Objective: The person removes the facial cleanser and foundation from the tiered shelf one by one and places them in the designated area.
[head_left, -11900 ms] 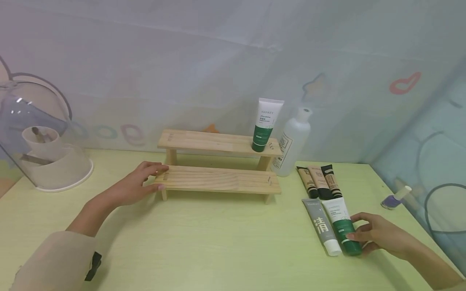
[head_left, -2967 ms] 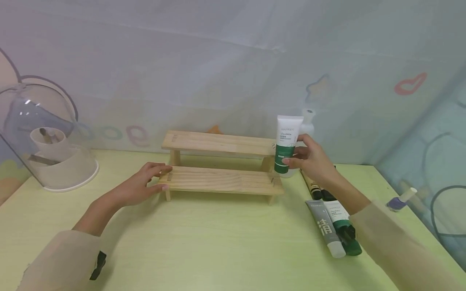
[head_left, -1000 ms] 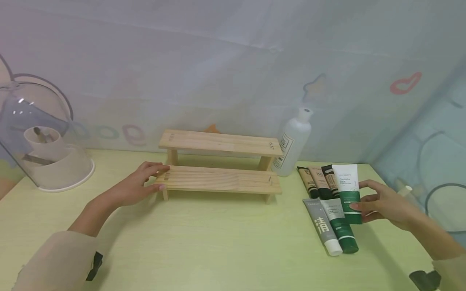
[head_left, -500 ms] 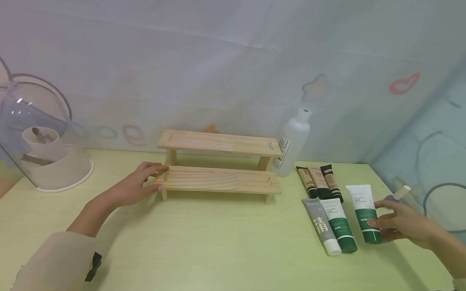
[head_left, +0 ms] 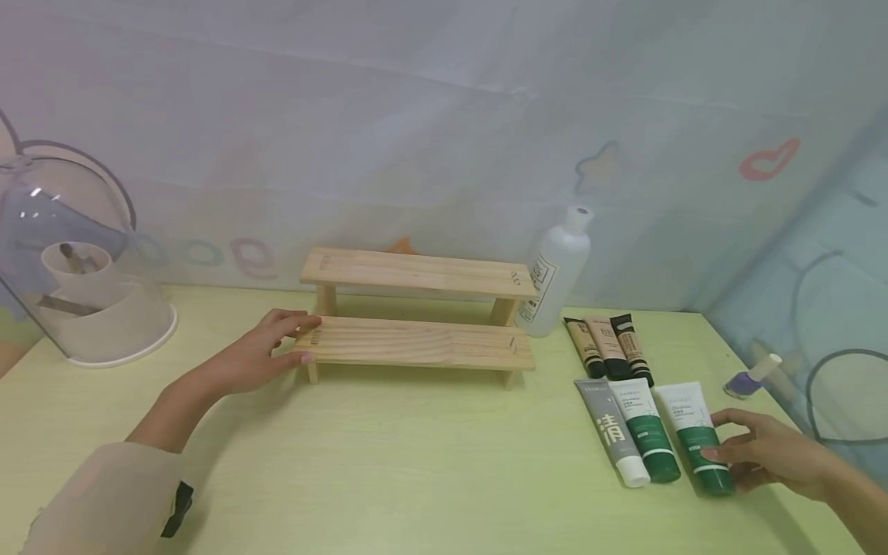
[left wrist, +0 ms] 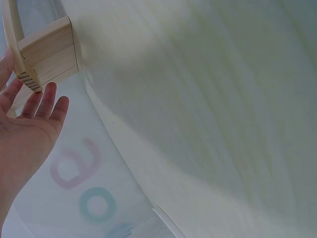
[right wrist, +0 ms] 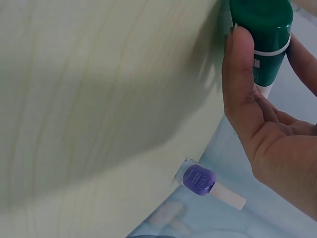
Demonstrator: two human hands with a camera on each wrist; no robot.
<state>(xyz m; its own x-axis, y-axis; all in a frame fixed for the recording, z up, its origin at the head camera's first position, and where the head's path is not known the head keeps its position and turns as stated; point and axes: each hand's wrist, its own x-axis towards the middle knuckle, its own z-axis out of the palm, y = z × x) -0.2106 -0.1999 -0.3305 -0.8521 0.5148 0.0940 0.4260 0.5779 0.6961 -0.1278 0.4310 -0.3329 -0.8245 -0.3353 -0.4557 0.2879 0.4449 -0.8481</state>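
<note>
A two-step wooden rack (head_left: pixel 416 343) stands mid-table with both shelves bare. My left hand (head_left: pixel 277 348) rests against the left end of its lower shelf, fingers straight on top and thumb below; the left wrist view shows the flat fingers (left wrist: pixel 34 106) beside the shelf end (left wrist: pixel 47 57). At the right, a white-and-green tube (head_left: pixel 690 428) lies on the table, cap toward me. My right hand (head_left: pixel 724 443) pinches its green cap end. In the right wrist view the thumb (right wrist: pixel 240 74) presses one side of the cap (right wrist: pixel 262 20), with fingers on the other side.
Left of the held tube lie a second green tube (head_left: pixel 648 432) and a grey tube (head_left: pixel 610 428), with three small tubes (head_left: pixel 610 347) behind. A white bottle (head_left: pixel 555 270) leans by the rack. Purple nail polish (head_left: pixel 749 378) sits at the right edge. A clear dome (head_left: pixel 83 293) stands far left.
The right hand took the white-and-green tube off the upper shelf, carried it right and down, and laid it beside the other tubes. The left hand has stayed on the rack.
</note>
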